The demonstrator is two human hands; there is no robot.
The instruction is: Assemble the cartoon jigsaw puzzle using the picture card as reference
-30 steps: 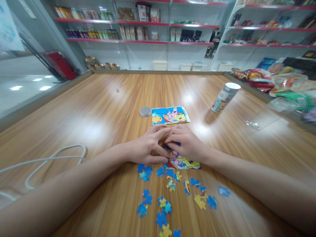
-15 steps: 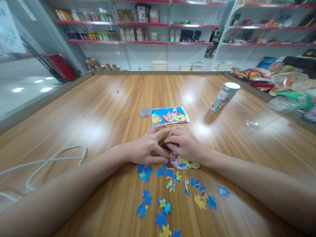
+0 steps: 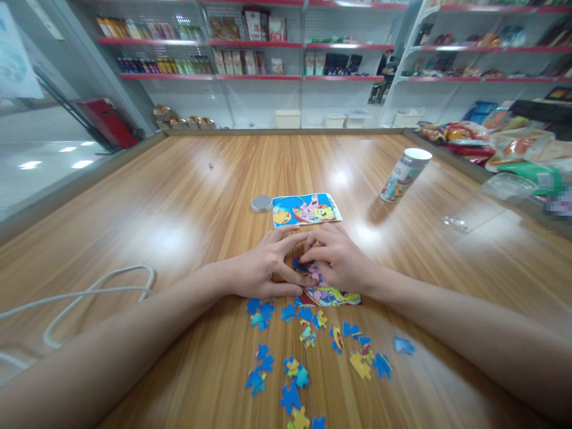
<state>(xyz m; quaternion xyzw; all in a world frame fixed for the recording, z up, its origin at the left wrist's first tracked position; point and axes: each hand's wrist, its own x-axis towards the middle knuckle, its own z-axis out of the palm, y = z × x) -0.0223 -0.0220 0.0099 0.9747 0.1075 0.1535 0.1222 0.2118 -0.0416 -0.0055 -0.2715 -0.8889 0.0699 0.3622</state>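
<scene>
At mid-desk (image 3: 214, 196), the left hand (image 3: 270, 265) and right hand (image 3: 342, 259) meet over the puzzle (image 3: 328, 296).
Nearest lie loose pieces (image 3: 290, 398), blue and yellow, scattered on the wood; beyond them the puzzle, partly joined, lies flat beneath the fingers, its far part hidden. A pale cord (image 3: 100, 289) loops near the left forearm. The left hand's grip is wide, digits spread, one fingertip on the puzzle; the right hand's fingers curl over it, and whether that grip holds a piece I cannot tell. Just past the hands lies a picture card (image 3: 306, 208), with a round lid (image 3: 261, 203) at its left edge. Farther right stands a can (image 3: 402, 177); behind the desk run stocked shelves (image 3: 254, 44).
</scene>
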